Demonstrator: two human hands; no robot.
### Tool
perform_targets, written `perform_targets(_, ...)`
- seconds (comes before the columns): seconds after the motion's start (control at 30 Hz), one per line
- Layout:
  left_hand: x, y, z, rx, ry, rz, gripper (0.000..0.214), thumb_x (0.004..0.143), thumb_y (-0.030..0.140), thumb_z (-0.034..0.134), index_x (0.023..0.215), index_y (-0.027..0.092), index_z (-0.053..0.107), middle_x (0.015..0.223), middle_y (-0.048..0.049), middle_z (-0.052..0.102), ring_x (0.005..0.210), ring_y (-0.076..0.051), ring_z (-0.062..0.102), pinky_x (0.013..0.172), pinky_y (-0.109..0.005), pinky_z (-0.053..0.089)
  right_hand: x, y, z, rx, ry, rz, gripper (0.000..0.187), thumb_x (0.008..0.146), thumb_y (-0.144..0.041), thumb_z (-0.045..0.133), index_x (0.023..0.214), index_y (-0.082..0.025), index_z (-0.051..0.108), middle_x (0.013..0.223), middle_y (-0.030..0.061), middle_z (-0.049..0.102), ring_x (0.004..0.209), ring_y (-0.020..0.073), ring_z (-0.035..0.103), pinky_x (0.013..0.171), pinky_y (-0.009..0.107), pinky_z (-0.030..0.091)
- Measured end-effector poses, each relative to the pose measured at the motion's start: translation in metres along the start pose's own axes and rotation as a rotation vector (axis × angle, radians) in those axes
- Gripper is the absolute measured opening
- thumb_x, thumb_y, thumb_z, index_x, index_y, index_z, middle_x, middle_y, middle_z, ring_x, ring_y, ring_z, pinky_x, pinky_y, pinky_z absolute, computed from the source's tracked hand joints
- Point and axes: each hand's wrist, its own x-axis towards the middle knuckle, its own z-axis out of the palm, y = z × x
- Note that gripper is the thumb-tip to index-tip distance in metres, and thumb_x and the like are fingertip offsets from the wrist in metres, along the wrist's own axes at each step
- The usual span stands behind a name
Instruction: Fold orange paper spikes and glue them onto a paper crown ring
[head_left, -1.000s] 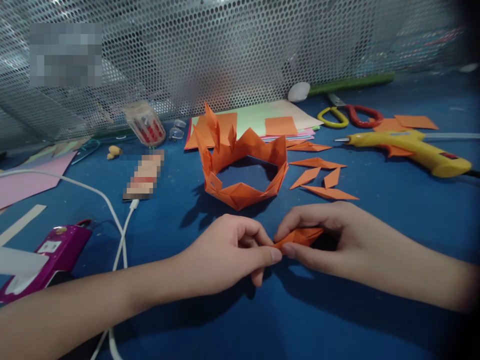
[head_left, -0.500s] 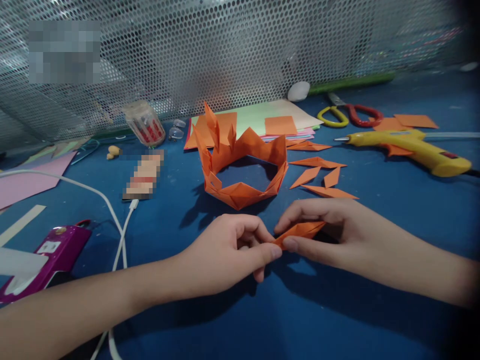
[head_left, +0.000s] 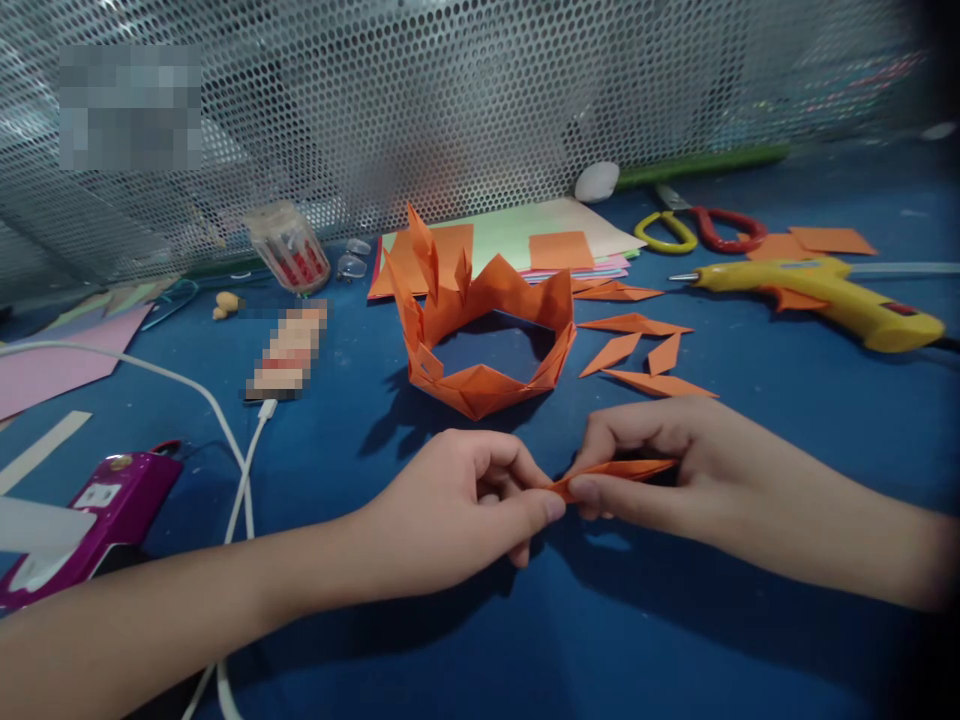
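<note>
Between my two hands, just above the blue table, is a narrow piece of folded orange paper [head_left: 626, 468]. My left hand [head_left: 469, 500] pinches its left tip between thumb and forefinger. My right hand [head_left: 660, 465] grips it from the right, thumb in front and fingers behind, pressing its sides together; part of it is hidden by the fingers. Beyond my hands stands an orange paper crown [head_left: 480, 390] with pointed folds and taller spikes on its left side. Several slim folded orange pieces [head_left: 660, 384] lie to the right of the crown.
A yellow glue gun [head_left: 825, 290] lies at the right, with scissors [head_left: 724, 230] behind it. Stacked coloured paper [head_left: 510, 222] lies behind the crown, near a metal mesh panel [head_left: 487, 90]. At the left are a jar [head_left: 289, 245], a white cable [head_left: 244, 480] and a purple power strip [head_left: 135, 500].
The folded orange paper has gone from wider to narrow and flat, as the right hand's fingers closed on it. The left hand has stayed nearly still, pinching the tip.
</note>
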Motion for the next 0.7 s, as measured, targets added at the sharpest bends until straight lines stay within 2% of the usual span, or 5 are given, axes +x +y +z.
perform_targets(0.17,-0.0003,0.0003,-0.0008,-0.023,-0.002,-0.001,0.045,0.072,0.051,0.094,0.071,0.018,0.062,0.05,0.0066,0.059,0.047,-0.008,0.051,0.05,-0.018,0.037,0.0026,-0.0022,-0.0013,-0.015,0.0,-0.005,0.051,0.076,-0.071,0.081,0.071,-0.021,0.072,0.059,0.0007,0.063,0.055,0.0139,0.055,0.051,0.024,0.043)
perform_targets(0.37,0.0003,-0.0004,-0.0023,-0.038,-0.005,0.005,0.042,0.074,0.047,0.093,0.072,0.018,0.063,0.052,0.0075,0.059,0.048,-0.007,0.051,0.051,-0.018,0.037,0.0053,-0.0013,-0.0025,0.016,-0.016,0.003,0.041,0.078,-0.063,0.083,0.081,-0.022,0.079,0.067,0.0005,0.069,0.059,0.0136,0.059,0.054,0.022,0.047)
perform_targets(0.7,0.0004,-0.0006,-0.0025,-0.036,0.002,0.011,0.039,0.075,0.044,0.093,0.07,0.019,0.063,0.05,0.0067,0.059,0.047,-0.008,0.05,0.05,-0.019,0.034,0.002,0.0002,-0.0015,-0.014,-0.002,-0.005,0.037,0.081,-0.059,0.079,0.082,-0.022,0.078,0.067,0.0018,0.07,0.058,0.0151,0.059,0.052,0.025,0.046)
